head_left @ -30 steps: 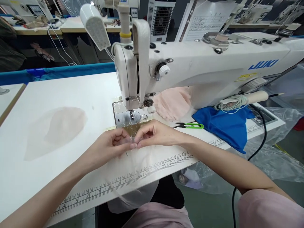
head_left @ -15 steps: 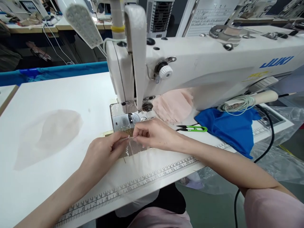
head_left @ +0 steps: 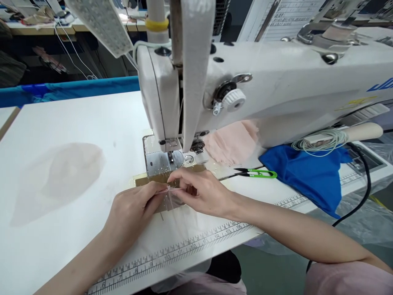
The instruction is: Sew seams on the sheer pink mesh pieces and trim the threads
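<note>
Just in front of the sewing machine's needle plate (head_left: 157, 164), my two hands meet over a thin, sheer fabric (head_left: 172, 205). My left hand (head_left: 130, 211) pinches its upper edge between thumb and fingers. On the other side, my right hand (head_left: 205, 192) has its fingers curled at the same edge, thumb below and index finger raised a little. A small gathered white bit shows between the fingertips. The fabric hangs towards the table edge, so transparent that its outline is hard to make out. The presser foot (head_left: 170, 156) stands behind the hands.
The sewing machine (head_left: 159, 94) rises close behind my hands. Green thread snips (head_left: 262, 173), pale pink fabric pieces (head_left: 233, 141) and a blue cloth (head_left: 302, 172) lie to the right. Another sheer piece (head_left: 61, 176) lies flat at left. A printed ruler (head_left: 184, 249) follows the front edge.
The view has moved closer to the machine. My right index finger has lifted and straightened, with the right fingers slightly lower at the edge. My left hand keeps its pinch.
</note>
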### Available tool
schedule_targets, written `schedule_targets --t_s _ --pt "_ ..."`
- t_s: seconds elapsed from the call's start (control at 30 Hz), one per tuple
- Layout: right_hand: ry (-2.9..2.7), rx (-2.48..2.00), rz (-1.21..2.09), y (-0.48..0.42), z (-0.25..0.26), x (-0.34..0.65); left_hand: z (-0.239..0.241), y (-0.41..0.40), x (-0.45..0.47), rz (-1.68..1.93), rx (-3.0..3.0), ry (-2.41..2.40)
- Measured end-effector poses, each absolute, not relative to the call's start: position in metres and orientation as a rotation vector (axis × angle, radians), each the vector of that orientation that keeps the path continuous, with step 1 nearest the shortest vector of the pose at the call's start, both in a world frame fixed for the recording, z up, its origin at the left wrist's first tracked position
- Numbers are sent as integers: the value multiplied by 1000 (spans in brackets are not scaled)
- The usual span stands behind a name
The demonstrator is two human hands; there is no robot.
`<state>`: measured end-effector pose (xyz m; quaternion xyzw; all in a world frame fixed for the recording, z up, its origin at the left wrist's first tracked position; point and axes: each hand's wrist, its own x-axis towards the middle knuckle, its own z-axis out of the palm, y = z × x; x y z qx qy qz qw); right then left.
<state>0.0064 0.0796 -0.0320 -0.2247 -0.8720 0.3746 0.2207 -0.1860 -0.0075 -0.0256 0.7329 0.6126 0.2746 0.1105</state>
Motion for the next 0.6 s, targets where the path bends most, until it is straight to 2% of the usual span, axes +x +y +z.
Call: schedule_targets --t_s 0.43,0.6 --pt "-2375 -431 819 78 -40 6 -23 -11 -183 713 2088 1858" --pt "-2408 -234 326 80 -39 10 -22 -13 -181 855 2218 1802"
